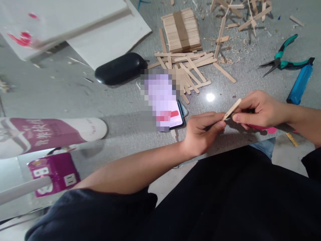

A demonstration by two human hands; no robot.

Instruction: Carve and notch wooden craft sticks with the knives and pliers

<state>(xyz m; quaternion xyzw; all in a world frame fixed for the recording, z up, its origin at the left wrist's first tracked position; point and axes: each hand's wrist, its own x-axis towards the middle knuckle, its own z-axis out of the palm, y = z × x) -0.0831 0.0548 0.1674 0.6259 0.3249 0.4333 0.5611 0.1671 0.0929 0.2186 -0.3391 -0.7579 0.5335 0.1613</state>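
Near the front edge of the table, my left hand (pixel 202 132) pinches one end of a wooden craft stick (pixel 232 108) between thumb and fingers. The stick slants up to the right, and a small dark slot or mark shows in it close to my left fingertips. Just right of it, my right hand (pixel 260 110) is closed, its thumb pressed toward the fingers beside the stick. What it grips is hidden. Under that hand a pink-red object (pixel 271 130) partly shows; I cannot tell whether the hand holds it.
Loose craft sticks (pixel 197 68) lie beyond my hands, below a banded bundle of sticks (pixel 182 30). A phone (pixel 177 118) lies left of them, near a black case (pixel 121 68). Green-handled pliers (pixel 278 62) and a blue tool (pixel 301 83) lie right. Stick assemblies (pixel 222 36) and shavings lie behind.
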